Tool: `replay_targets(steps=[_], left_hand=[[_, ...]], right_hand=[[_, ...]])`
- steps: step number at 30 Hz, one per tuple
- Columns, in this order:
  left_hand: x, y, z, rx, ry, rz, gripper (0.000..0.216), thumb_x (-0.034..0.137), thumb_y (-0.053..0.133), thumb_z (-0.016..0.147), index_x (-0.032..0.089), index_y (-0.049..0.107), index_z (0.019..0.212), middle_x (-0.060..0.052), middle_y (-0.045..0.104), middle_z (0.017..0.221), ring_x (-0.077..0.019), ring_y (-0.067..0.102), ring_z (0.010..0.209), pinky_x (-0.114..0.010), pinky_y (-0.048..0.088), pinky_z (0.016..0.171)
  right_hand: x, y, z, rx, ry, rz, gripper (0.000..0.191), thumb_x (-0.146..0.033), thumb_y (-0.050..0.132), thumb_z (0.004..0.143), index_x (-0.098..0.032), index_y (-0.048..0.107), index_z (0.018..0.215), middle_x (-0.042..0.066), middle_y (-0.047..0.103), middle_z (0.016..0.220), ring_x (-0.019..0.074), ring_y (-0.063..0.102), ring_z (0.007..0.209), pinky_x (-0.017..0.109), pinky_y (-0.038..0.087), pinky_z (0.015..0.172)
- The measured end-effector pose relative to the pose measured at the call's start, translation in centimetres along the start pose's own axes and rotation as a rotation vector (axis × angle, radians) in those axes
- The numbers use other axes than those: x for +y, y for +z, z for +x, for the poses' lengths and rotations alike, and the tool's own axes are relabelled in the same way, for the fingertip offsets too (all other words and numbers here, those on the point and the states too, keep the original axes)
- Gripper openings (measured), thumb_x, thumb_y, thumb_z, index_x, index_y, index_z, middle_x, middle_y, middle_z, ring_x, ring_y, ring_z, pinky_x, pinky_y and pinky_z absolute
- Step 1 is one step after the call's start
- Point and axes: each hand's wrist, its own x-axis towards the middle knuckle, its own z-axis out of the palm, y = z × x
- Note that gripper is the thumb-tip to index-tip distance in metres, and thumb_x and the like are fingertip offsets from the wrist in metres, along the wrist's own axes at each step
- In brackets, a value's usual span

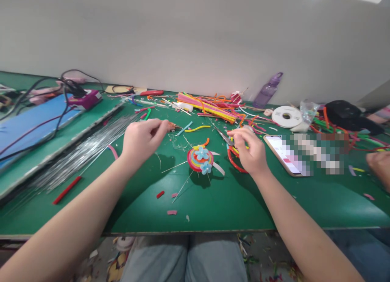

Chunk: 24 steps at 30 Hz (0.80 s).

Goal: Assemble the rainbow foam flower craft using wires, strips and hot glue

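Note:
My left hand is closed, with a small orange-brown pointed piece sticking out past its fingertips; its kind is unclear. In my closed right hand is a pair of scissors, the metal tips pointing up and left. Beneath that hand show red and yellow loops, partly covered. Between the hands lies a round, ringed multicoloured decoration with two light blue flowers and thin wires and white strips jutting out. Beyond it are a yellow stem and a light blue stem.
Wire bundles lie at left, beside a purple power socket with black cables. Behind are colourful pipe cleaners, red-handled pliers and a purple bottle. At right are a phone, a white spool and another person's hand.

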Motion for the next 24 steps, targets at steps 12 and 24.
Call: replay_targets(steps=[12,24], left_hand=[[0.5,1.1,-1.4,0.145,0.375,-0.032,0.040,0.017,0.047,0.081,0.020,0.021,0.051,0.007,0.022,0.043,-0.0082,0.022,0.041,-0.026,0.023,0.044],[1.8,1.1,-0.7,0.154,0.515,0.095,0.039,0.014,0.049,0.078,0.020,0.023,0.049,0.007,0.026,0.041,-0.0080,0.024,0.039,-0.024,0.023,0.041]], right_hand=[[1.8,-0.6,-0.6,0.481,0.160,-0.102,0.042,-0.047,0.042,0.091,-0.022,0.041,0.056,-0.003,0.042,0.051,0.0124,0.042,0.049,0.027,0.035,0.052],[2.3,-0.7,-0.3,0.506,0.239,-0.117,0.043,-0.043,0.041,0.092,-0.022,0.046,0.054,-0.001,0.050,0.051,0.0132,0.047,0.050,0.027,0.037,0.053]])
